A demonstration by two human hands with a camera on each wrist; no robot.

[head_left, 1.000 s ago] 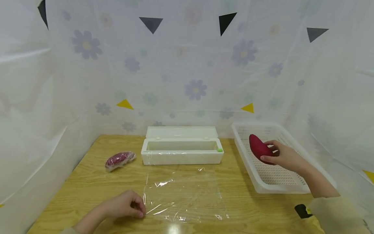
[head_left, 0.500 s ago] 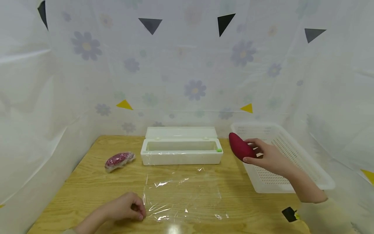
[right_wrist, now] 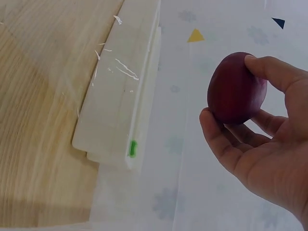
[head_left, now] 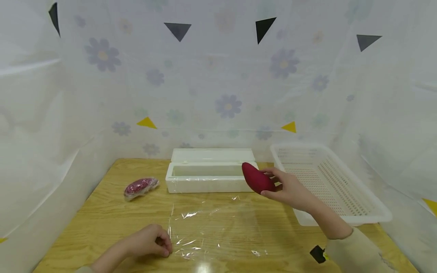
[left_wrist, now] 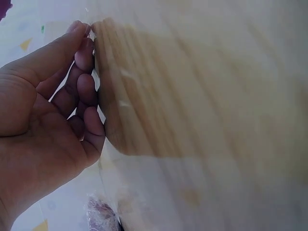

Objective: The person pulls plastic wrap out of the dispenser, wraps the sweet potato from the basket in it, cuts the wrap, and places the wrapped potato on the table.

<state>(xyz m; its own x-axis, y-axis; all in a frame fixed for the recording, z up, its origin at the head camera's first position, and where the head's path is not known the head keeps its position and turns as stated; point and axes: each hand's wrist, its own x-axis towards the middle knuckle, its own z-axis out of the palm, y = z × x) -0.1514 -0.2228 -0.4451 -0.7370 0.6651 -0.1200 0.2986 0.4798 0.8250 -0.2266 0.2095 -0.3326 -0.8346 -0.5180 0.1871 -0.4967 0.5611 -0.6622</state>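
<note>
My right hand [head_left: 288, 189] holds a smooth dark-red oblong that looks like a sweet potato [head_left: 257, 178], raised and overlapping the right end of the white cling film box [head_left: 211, 184]. In the right wrist view, the thumb and fingers span the sweet potato [right_wrist: 236, 89]. A clear sheet of cling film [head_left: 218, 227] runs from the lidded box toward me over the wooden table. My left hand [head_left: 150, 240] rests at the sheet's near left corner. In the left wrist view, the thumb and forefinger of the left hand [left_wrist: 57, 91] pinch together at the film's edge.
A similar dark-red piece wrapped in film [head_left: 140, 187] lies on the table [head_left: 102, 223] left of the box. A white slotted basket [head_left: 355, 220] stands at the right. The box's lid [head_left: 212, 154] is raised at the back. White flowered sheeting [head_left: 191, 83] encloses the table.
My right hand has carried the sweet potato left, from over the basket to in front of the box's right end. The left hand has stayed at the film's corner.
</note>
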